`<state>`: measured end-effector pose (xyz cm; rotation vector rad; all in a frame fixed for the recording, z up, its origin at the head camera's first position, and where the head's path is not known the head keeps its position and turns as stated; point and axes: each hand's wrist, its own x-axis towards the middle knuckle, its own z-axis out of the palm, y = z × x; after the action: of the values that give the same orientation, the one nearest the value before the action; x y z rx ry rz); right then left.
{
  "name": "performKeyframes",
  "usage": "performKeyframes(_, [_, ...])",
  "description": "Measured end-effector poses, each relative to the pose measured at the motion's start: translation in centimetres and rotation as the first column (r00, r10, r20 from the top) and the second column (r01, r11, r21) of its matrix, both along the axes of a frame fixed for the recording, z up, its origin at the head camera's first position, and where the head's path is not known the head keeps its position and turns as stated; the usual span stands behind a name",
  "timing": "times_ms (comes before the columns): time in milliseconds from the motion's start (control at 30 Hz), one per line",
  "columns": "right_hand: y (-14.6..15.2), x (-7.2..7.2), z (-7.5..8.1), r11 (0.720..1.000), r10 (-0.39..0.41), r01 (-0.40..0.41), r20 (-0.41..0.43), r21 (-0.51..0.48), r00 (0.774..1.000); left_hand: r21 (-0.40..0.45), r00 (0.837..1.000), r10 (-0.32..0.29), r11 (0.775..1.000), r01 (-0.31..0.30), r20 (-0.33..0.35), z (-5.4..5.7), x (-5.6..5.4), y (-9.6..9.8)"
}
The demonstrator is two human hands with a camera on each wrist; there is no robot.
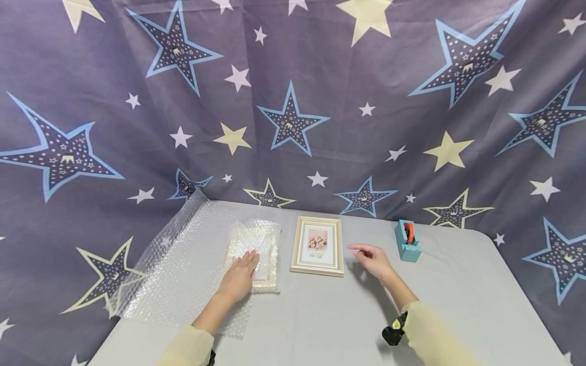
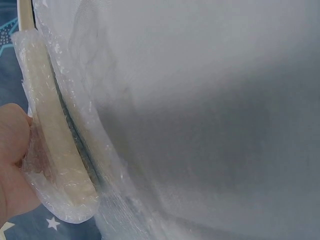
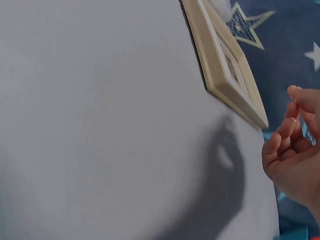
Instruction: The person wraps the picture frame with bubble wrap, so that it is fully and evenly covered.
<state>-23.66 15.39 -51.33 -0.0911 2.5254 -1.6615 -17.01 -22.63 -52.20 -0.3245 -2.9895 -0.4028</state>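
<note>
My left hand (image 1: 239, 274) lies with its fingers stretched over a picture frame wrapped in bubble wrap (image 1: 271, 244), pressing the wrap at its left part. In the left wrist view the wrapped frame (image 2: 57, 125) shows edge-on, with the hand (image 2: 14, 160) on top. To the right sits an unwrapped cream picture frame (image 1: 339, 249) with a flower print. Just right of it, my right hand (image 1: 373, 260) hovers above the table. Its thumb and forefinger pinch what looks like a small strip of clear tape (image 3: 295, 119), a thin glint at the fingertips.
A teal tape dispenser (image 1: 409, 252) with a red core stands at the back right. Loose bubble wrap (image 1: 174, 274) spreads over the table's left side and hangs past its edge. A star-patterned curtain (image 1: 293, 61) rises behind the grey table (image 1: 320, 320).
</note>
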Motion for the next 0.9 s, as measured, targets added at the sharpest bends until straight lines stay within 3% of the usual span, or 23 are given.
performKeyframes(567, [-7.9,-1.1,0.9,0.986,0.165,-0.165,-0.145,0.01,0.976,0.009,1.0,-0.001,1.0,0.001,-0.01,0.1,0.0,-0.1])
performKeyframes(800, [-9.6,-1.4,0.6,0.97,0.241,-0.238,-0.25,0.043,0.938,0.008,1.0,-0.006,1.0,0.005,0.005,0.2,0.1,-0.1])
performKeyframes(900, [-10.2,-1.3,0.6,0.958,0.282,-0.283,-0.256,0.034,0.924,0.012,1.0,-0.006,1.0,0.006,0.002,0.2,0.1,-0.1])
